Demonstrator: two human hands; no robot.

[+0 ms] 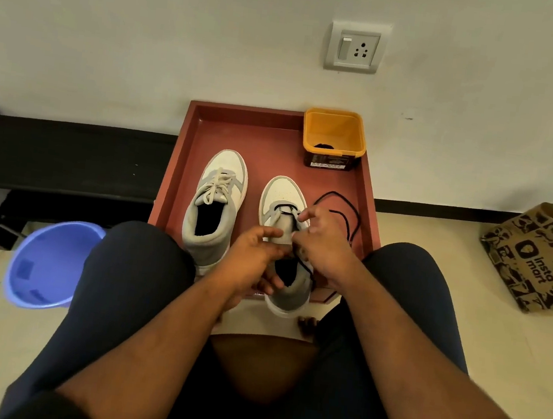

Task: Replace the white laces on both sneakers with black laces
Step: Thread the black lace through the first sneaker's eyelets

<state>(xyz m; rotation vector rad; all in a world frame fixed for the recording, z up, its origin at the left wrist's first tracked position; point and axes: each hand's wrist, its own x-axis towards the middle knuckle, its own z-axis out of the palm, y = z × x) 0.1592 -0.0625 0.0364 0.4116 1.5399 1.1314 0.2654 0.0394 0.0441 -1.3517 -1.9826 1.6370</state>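
Observation:
Two white and grey sneakers stand on a red tray [208,132]. The left sneaker [215,202] still carries white laces [217,185]. The right sneaker [283,196] has a black lace [340,209] threaded through its front eyelets, and the loose length curls on the tray to its right. My left hand [252,258] grips the right sneaker at its collar and tongue. My right hand [319,245] pinches the black lace beside the eyelets. The sneaker's middle is hidden by both hands.
A yellow tub [335,136] with something black inside stands at the tray's back right corner. A blue plastic basin [48,262] sits on the floor at left, a printed paper bag [538,256] at right. A black rack [67,158] runs along the wall. My knees flank the tray.

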